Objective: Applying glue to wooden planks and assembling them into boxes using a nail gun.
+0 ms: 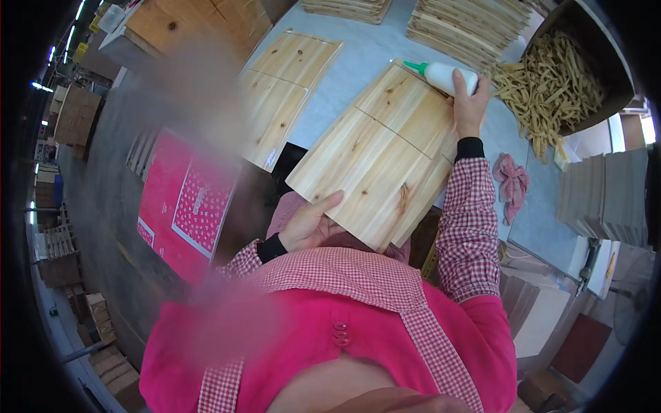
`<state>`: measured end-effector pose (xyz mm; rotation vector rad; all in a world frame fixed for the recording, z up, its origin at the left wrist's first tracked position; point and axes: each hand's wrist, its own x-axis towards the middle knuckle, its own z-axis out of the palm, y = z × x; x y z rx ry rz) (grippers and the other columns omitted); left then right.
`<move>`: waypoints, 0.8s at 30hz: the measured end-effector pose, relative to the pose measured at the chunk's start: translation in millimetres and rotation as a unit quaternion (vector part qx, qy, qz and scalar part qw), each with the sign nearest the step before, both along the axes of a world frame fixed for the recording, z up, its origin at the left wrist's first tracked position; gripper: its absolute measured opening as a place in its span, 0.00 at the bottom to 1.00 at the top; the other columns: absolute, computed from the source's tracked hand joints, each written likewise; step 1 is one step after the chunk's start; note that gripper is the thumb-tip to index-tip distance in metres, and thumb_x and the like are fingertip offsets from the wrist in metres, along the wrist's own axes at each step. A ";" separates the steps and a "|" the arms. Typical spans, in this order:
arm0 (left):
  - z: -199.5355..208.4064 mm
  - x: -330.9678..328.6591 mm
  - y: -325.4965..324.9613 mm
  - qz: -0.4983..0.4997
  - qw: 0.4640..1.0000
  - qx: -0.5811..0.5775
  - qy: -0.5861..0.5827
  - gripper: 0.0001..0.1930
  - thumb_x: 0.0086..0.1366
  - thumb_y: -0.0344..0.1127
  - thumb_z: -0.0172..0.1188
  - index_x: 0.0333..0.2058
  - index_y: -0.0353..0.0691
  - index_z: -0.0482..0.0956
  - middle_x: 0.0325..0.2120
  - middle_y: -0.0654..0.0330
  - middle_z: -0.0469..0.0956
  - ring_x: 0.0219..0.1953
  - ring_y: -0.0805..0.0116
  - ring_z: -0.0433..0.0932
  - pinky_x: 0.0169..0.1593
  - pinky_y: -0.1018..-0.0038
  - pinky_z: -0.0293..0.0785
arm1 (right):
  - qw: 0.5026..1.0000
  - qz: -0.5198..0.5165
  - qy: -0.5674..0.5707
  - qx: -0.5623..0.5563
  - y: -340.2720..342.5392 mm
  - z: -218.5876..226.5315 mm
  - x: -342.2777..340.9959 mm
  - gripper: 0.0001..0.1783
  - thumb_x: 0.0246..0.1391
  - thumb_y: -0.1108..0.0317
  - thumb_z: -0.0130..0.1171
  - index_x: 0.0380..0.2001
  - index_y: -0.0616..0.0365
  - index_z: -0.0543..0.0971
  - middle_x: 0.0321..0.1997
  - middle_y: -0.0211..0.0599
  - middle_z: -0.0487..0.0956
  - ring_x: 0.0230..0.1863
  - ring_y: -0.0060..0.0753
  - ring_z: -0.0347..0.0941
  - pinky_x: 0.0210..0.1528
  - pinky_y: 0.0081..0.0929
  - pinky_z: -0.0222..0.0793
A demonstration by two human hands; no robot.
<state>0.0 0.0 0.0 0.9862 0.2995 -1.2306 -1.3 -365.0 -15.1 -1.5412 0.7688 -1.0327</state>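
A tapered wooden panel [377, 151] with knots and a groove across it lies partly on the table, its near end jutting over my lap. My left hand [310, 224] grips that near end, thumb on top and fingers underneath. Over the panel's far right edge, my right hand [471, 103] is wrapped round a white squeeze bottle [446, 78] with a green nozzle. The bottle is tilted on its side, nozzle pointing left near the panel's far end. A second wooden panel [286, 96] of similar shape rests to the left on the table.
Stacked wooden panels [468, 27] stand at the far side of the pale table [365, 45]. On the right, a box [616, 76] spills tan strips [551, 86]. A pink cloth [511, 182] and grey stacked boards [606, 196] are nearer. A pink carton [186, 199] stands left.
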 end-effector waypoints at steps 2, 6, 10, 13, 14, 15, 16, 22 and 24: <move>0.9 1.3 2.9 0.009 1.000 0.007 0.018 0.30 0.64 0.34 0.59 0.61 0.39 0.56 0.55 0.53 0.68 0.55 0.58 0.72 0.57 0.57 0.72 | 0.997 -0.018 0.030 -0.066 -2.2 -7.3 4.9 0.29 0.47 0.51 0.67 0.43 0.62 0.72 0.37 0.42 0.78 0.35 0.37 0.74 0.42 0.32 0.72; 1.8 0.7 6.7 0.007 1.000 0.013 0.012 0.29 0.64 0.35 0.59 0.60 0.38 0.58 0.55 0.53 0.69 0.55 0.59 0.72 0.58 0.58 0.71 | 0.991 -0.012 0.057 -0.122 -1.8 -10.2 14.2 0.27 0.46 0.54 0.68 0.42 0.63 0.73 0.36 0.44 0.78 0.36 0.36 0.74 0.42 0.31 0.70; 3.0 -2.4 4.8 0.014 1.000 0.014 -0.006 0.28 0.64 0.36 0.59 0.59 0.37 0.59 0.54 0.54 0.69 0.55 0.60 0.72 0.58 0.59 0.71 | 0.968 -0.009 0.079 -0.237 -0.8 7.2 1.2 0.25 0.45 0.56 0.68 0.40 0.63 0.73 0.34 0.45 0.78 0.35 0.36 0.75 0.41 0.30 0.70; 0.3 -1.3 6.2 0.024 1.000 0.006 -0.015 0.27 0.64 0.35 0.59 0.59 0.37 0.60 0.54 0.54 0.69 0.54 0.61 0.73 0.58 0.61 0.71 | 0.952 -0.010 0.091 -0.293 2.0 26.0 -23.4 0.24 0.45 0.57 0.68 0.40 0.62 0.73 0.33 0.44 0.78 0.34 0.36 0.75 0.40 0.30 0.71; -1.8 0.3 6.7 0.027 0.999 -0.002 -0.019 0.27 0.64 0.35 0.59 0.59 0.38 0.60 0.54 0.54 0.69 0.54 0.61 0.73 0.58 0.62 0.71 | 0.950 -0.010 0.094 -0.297 1.9 31.3 -35.0 0.24 0.45 0.57 0.68 0.40 0.62 0.74 0.33 0.44 0.78 0.33 0.36 0.75 0.40 0.30 0.71; -3.9 0.2 5.8 0.029 0.999 -0.010 -0.022 0.26 0.64 0.35 0.59 0.58 0.38 0.60 0.54 0.54 0.70 0.54 0.62 0.73 0.58 0.63 0.71 | 0.948 -0.012 0.099 -0.302 0.8 34.2 -48.0 0.24 0.44 0.58 0.68 0.40 0.61 0.74 0.33 0.44 0.78 0.33 0.36 0.75 0.39 0.30 0.71; -6.3 0.0 5.0 0.025 0.999 -0.014 -0.020 0.26 0.64 0.35 0.59 0.58 0.38 0.60 0.54 0.54 0.70 0.54 0.62 0.73 0.58 0.63 0.71 | 0.947 -0.016 0.101 -0.305 -0.3 35.3 -59.6 0.24 0.44 0.58 0.68 0.40 0.61 0.74 0.33 0.44 0.78 0.33 0.36 0.75 0.39 0.30 0.71; -12.1 -5.1 9.7 0.047 0.998 -0.031 -0.012 0.25 0.65 0.34 0.58 0.57 0.37 0.62 0.53 0.54 0.71 0.54 0.63 0.72 0.59 0.65 0.70 | 0.936 -0.081 0.126 -0.319 11.1 34.4 -100.8 0.23 0.46 0.59 0.68 0.40 0.62 0.74 0.32 0.43 0.78 0.32 0.35 0.75 0.38 0.29 0.71; -11.5 -6.5 11.5 0.058 0.998 -0.025 -0.011 0.24 0.65 0.34 0.58 0.57 0.37 0.62 0.52 0.54 0.71 0.54 0.63 0.72 0.59 0.65 0.69 | 0.934 -0.091 0.132 -0.319 18.0 31.8 -103.8 0.23 0.46 0.59 0.68 0.40 0.62 0.73 0.33 0.43 0.78 0.33 0.35 0.75 0.39 0.29 0.71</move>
